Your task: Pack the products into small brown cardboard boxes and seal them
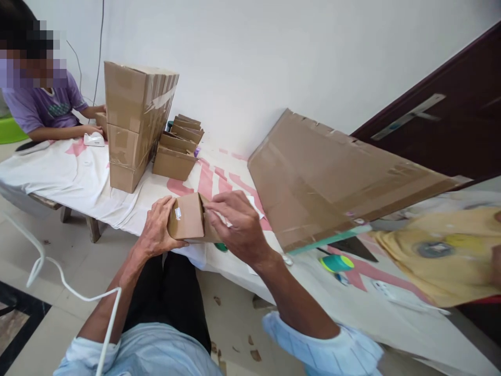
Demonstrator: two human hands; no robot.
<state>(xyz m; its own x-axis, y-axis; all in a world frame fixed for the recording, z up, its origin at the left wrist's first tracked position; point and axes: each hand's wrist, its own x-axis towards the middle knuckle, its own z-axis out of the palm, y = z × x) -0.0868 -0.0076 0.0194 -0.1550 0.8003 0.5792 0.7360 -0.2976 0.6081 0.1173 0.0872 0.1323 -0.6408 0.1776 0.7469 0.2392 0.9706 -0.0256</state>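
A small brown cardboard box (187, 215) with a little white label is held tilted above my lap, at the table's front edge. My left hand (158, 227) wraps around its left side, thumb underneath and fingers over the top. Close against the right end, where a gap shows along the flap edge, my right hand (238, 224) has its thumb and fingers pinched at the flap. Part of the box is hidden behind that hand. Below the box peeks a green round thing, mostly covered.
Stacked cardboard boxes (125, 120) and several open-topped boxes (174, 162) stand left of centre on the cloth-covered table (78, 169). A large cardboard sheet (313, 172) leans at right, near a green-and-yellow roll (337, 262). A person in purple (58, 104) sits far left; someone in yellow (434, 256) is at right.
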